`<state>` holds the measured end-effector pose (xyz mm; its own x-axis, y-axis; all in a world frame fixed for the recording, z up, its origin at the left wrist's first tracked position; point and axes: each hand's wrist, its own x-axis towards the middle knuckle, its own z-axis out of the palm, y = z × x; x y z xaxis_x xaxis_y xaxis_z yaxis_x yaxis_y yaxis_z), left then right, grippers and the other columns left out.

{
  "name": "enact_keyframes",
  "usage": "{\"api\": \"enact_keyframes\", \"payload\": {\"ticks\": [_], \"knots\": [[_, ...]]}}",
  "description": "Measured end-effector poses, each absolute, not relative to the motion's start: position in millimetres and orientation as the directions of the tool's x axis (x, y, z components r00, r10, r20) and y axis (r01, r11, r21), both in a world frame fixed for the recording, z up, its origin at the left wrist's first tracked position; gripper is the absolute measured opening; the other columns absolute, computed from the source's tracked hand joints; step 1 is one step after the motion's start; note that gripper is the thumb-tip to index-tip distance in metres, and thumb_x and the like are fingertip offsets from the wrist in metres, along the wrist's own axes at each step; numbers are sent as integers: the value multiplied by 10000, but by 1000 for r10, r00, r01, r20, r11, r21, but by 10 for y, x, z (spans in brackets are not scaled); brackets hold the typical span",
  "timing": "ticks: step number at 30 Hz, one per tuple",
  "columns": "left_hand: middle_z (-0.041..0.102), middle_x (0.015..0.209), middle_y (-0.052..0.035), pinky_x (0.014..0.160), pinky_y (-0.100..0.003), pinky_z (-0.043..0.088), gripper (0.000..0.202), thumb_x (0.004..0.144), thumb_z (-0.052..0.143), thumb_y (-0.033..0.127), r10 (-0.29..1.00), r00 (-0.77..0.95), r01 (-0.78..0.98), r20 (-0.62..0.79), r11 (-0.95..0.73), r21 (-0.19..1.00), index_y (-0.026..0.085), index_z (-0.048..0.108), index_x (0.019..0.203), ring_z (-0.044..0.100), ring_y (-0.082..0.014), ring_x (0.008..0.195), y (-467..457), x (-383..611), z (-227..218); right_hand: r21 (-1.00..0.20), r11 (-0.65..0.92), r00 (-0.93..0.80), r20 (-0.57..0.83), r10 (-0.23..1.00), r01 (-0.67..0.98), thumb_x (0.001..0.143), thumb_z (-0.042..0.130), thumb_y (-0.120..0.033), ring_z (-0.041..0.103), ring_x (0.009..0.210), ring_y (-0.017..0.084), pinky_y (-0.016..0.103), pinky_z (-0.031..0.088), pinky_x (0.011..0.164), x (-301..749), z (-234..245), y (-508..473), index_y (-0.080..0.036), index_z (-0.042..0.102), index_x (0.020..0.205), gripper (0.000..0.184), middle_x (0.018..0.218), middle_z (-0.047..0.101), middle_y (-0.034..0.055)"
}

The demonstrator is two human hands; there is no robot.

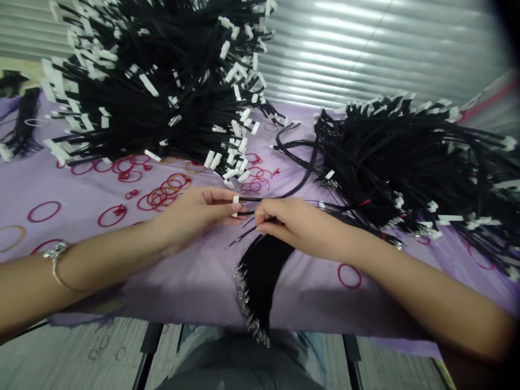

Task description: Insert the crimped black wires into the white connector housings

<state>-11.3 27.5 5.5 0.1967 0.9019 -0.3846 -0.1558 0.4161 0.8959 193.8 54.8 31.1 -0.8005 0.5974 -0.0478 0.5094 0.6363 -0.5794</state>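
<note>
My left hand (203, 207) pinches a small white connector (236, 206) at the end of a black cable between thumb and fingers. Just to its right, my right hand (290, 223) is closed on the black cable (248, 199), its fingertips curled together. Below my right hand, a fan of black wires (264, 265) with shiny metal terminal ends hangs over the table's front edge. More black cable runs to the right behind my right hand, towards a bundle tied with a red band (363, 203).
A tall pile of black cables with white connectors (162, 103) stands at the back left. Another cable heap (390, 157) lies to the right. Red rubber bands (164, 192) are scattered over the purple tablecloth (182, 287). Behind is a corrugated metal wall (337, 49).
</note>
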Motion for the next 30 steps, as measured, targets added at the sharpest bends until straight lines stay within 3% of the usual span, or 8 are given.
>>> {"api": "enact_keyframes", "payload": {"ticks": [3, 5, 10, 16, 23, 30], "knots": [[731, 848, -47, 817, -251, 539, 84, 765, 703, 134, 841, 269, -186, -469, 523, 832, 124, 706, 848, 683, -128, 788, 173, -77, 49, -677, 621, -792, 93, 603, 394, 865, 513, -134, 591, 733, 83, 198, 409, 672, 1914, 318, 520, -171, 650, 930, 156, 870, 685, -1], [729, 843, -37, 796, -227, 540, 78, 788, 681, 130, 834, 307, -148, -459, 518, 842, 120, 696, 864, 683, -115, 777, 135, -74, 26, -689, 608, -774, 109, 623, 393, 847, 528, -150, 590, 717, 79, 190, 405, 649, 1885, 295, 503, -167, 671, 868, 145, 841, 689, -3], [728, 862, -23, 802, -234, 553, 118, 787, 686, 131, 845, 326, -161, -424, 492, 856, 128, 647, 898, 696, -124, 800, 122, -114, -56, -678, 493, -641, 41, 767, 545, 836, 568, -232, 472, 560, 58, 186, 336, 525, 1862, 256, 500, -159, 638, 741, 139, 641, 586, -33], [726, 864, -6, 784, -211, 574, 127, 803, 669, 131, 838, 325, -230, -439, 520, 823, 139, 614, 917, 708, -121, 788, 125, -156, -91, -762, 315, -609, -128, 783, 565, 833, 535, -215, 424, 481, 62, 179, 312, 420, 1931, 230, 529, -172, 608, 682, 173, 551, 523, -34], [719, 820, 34, 767, -189, 587, 110, 778, 677, 115, 805, 330, -212, -493, 572, 792, 163, 619, 859, 720, -123, 769, 156, -148, -38, -722, 365, -608, -97, 788, 588, 806, 539, -140, 411, 448, 38, 153, 293, 395, 1911, 214, 514, -168, 605, 656, 166, 516, 508, -56], [732, 833, 9, 767, -192, 591, 104, 804, 651, 98, 791, 333, -212, -513, 593, 777, 155, 601, 876, 723, -123, 768, 155, -153, -14, -668, 456, -617, -5, 787, 588, 793, 572, -138, 435, 478, 23, 160, 332, 471, 1920, 213, 508, -169, 600, 652, 148, 549, 541, -71]]}}
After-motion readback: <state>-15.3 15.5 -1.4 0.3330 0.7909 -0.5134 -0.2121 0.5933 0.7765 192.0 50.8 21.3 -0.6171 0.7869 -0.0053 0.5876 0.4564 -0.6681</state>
